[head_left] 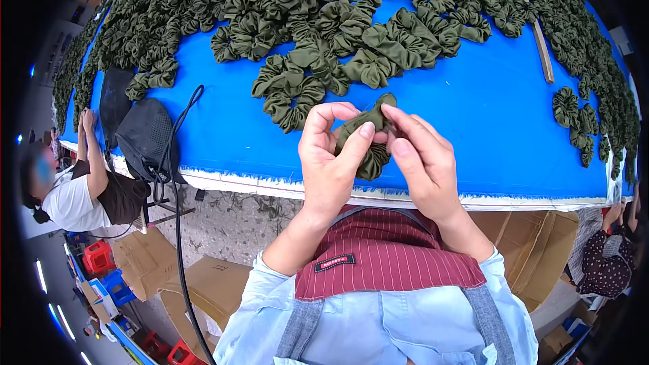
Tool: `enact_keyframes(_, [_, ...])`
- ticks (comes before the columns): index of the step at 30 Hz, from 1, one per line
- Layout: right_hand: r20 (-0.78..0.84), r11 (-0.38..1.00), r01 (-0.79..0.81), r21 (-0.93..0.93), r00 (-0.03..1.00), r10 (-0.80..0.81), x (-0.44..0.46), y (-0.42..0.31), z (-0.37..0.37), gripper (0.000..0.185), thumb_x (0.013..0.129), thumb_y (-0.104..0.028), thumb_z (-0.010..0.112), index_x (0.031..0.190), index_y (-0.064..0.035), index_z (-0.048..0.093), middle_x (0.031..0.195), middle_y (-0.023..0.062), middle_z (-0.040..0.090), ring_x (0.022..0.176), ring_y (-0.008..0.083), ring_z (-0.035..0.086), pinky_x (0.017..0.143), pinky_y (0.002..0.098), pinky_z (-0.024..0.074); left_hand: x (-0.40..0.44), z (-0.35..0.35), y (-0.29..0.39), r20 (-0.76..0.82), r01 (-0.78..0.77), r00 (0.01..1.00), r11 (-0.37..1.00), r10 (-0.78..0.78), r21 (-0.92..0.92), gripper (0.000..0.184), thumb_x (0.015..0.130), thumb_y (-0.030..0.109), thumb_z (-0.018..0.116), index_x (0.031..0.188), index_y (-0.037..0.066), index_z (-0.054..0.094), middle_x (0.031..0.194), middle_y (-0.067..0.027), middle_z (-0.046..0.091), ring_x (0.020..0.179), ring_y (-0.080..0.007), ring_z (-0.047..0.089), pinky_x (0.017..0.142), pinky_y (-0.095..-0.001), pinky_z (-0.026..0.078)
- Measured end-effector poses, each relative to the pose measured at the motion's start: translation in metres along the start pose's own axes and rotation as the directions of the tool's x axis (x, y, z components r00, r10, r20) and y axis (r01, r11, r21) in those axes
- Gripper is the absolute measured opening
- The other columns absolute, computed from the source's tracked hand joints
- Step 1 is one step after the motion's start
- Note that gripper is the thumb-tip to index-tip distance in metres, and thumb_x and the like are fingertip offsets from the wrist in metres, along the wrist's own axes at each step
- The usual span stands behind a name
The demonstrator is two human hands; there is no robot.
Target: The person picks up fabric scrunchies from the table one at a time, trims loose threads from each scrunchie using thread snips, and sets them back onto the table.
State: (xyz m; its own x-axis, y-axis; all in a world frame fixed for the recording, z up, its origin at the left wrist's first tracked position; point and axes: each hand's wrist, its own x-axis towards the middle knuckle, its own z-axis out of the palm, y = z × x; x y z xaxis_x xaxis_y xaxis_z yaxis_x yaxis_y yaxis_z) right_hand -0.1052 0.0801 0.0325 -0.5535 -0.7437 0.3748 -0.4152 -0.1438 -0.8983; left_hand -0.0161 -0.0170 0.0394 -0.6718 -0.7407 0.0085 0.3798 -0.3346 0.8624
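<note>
The left hand (330, 155) pinches a green scrunchie (371, 138) between thumb and curled fingers; the right hand's (429, 162) thumb and forefinger close toward its far right edge, their exact grip unclear. The scrunchie is above the near part of the blue table (500, 142), its long axis running away from the body and slightly right, gathered folds at the near end. Just beyond, a pile (338, 20) of scrunchies blocks the far side. Bare cloth lies open to the right, up to a wooden strip (537, 34) and more scrunchies (574, 118). Leftward, a black bag (147, 136) and cable (177, 196) stand by the frayed near edge, a co-worker (81, 192) past them.
</note>
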Motion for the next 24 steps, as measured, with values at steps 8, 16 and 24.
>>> enact_keyframes(8, [0.012,0.975,-0.22,0.02,0.976,0.219,0.012,-0.009,-0.011,0.029,0.082,-0.002,0.054,0.111,-0.0003,0.056,0.066,0.0005,0.052,0.053,0.0071,0.039,0.049,0.0186,0.0328,-0.002,-0.006,0.001,0.11,0.054,0.992,0.997,-0.06,0.049,0.02,0.08,-0.004,0.057,0.098,0.001,0.049,0.092,-0.009,0.056,0.074,-0.016,0.062,0.066,-0.022,0.05])
enact_keyframes(16, [-0.028,0.953,-0.265,0.15,0.962,0.272,0.012,0.006,-0.011,0.025,0.08,-0.002,0.057,0.104,-0.0003,0.06,0.064,0.0009,0.053,0.052,0.0081,0.04,0.048,0.0193,0.0334,-0.002,-0.011,0.007,0.195,0.269,0.949,0.958,-0.246,-0.1,0.014,0.081,-0.003,0.057,0.094,-0.001,0.053,0.091,-0.0068,0.054,0.071,-0.0157,0.062,0.066,-0.0215,0.05])
enact_keyframes(24, [-0.149,0.995,-0.017,-0.103,0.989,0.002,0.005,-0.009,-0.003,0.023,0.077,-0.003,0.062,0.099,0.0026,0.059,0.069,0.0045,0.056,0.053,0.0125,0.045,0.049,0.0219,0.0382,-0.001,-0.003,0.007,0.058,0.173,0.984,0.979,-0.167,-0.109,0.013,0.081,-0.002,0.059,0.094,-0.003,0.057,0.089,-0.004,0.05,0.072,-0.0152,0.061,0.066,-0.0209,0.049])
